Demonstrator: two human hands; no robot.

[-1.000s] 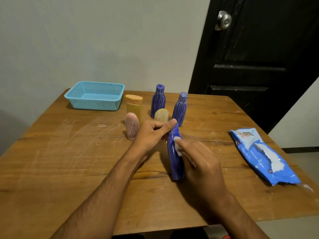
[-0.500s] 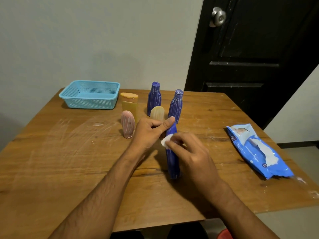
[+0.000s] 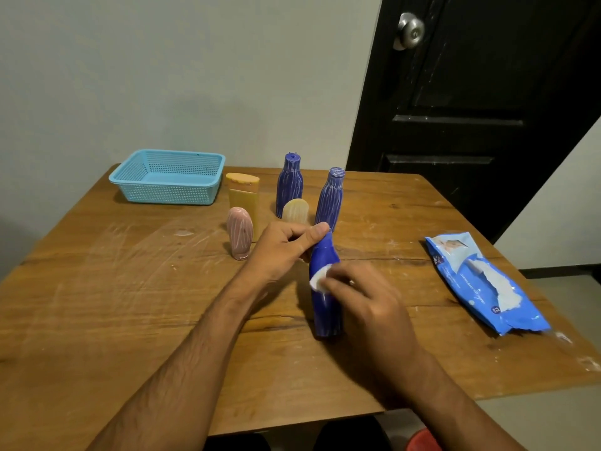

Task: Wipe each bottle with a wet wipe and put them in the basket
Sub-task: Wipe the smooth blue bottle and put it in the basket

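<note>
Behind bottle (image 3: 325,304): 5 more btls.

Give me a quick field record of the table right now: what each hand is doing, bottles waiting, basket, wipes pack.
left hand: left hand grips the top of the blue bottle, which stands on the table
right hand: right hand presses a white wet wipe against the bottle's side
bottles waiting: five behind it, upright: pink, yellow-orange, cream, two blue striped
basket: light blue basket at far left; no bottles seen in it
wipes pack: blue pack lying at right, opening torn, wipes showing
</note>
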